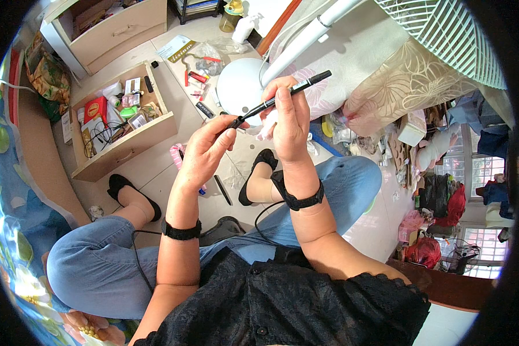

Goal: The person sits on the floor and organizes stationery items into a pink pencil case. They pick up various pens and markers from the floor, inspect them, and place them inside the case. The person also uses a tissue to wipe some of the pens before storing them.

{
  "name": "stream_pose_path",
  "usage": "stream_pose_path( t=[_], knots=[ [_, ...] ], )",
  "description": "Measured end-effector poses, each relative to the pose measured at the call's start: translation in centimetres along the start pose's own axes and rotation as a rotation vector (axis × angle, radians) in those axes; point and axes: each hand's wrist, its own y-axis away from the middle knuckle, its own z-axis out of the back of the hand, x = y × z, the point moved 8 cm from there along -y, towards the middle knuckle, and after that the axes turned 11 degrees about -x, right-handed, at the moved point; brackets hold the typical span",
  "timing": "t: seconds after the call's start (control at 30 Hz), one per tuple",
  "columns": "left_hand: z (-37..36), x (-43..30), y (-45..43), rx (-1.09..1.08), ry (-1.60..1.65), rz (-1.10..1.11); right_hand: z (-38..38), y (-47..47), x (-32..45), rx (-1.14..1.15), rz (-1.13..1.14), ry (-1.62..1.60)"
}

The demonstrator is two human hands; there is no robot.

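My right hand (pixel 292 123) grips the barrel of a slim black marker pen (pixel 302 85), which slants up to the right with its far end capped. A crumpled white tissue (pixel 268 126) is tucked in the same hand. Between the thumb and fingers of my left hand (pixel 205 151) is a short black cap (pixel 236 123). The pen's narrow lower end meets this cap; whether it sits inside cannot be made out. Below the hands, another black pen (pixel 222 190) lies on the tiled floor, near a pink striped item (pixel 177 155).
A pulled-out wooden drawer (pixel 125 159) full of small items stands at left. Beyond my hands is a white fan's round base (pixel 238 82), its pole (pixel 294 47) rising right. Red-handled items (pixel 197 77) and a plastic bag (pixel 209 60) lie on the floor. Dark cables run from my wrist straps.
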Motion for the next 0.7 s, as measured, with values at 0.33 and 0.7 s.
stream_pose_path(
  t=[0.33, 0.7],
  knots=[
    [0.7, 0.7, -0.2, -0.004, -0.017, 0.003, -1.6, 0.6, -0.9, 0.112, 0.031, 0.046],
    [1.7, -2.2, 0.4, -0.384, -0.559, -0.325, -4.1, 2.9, -5.0, 0.024, -0.426, -0.144]
  ],
)
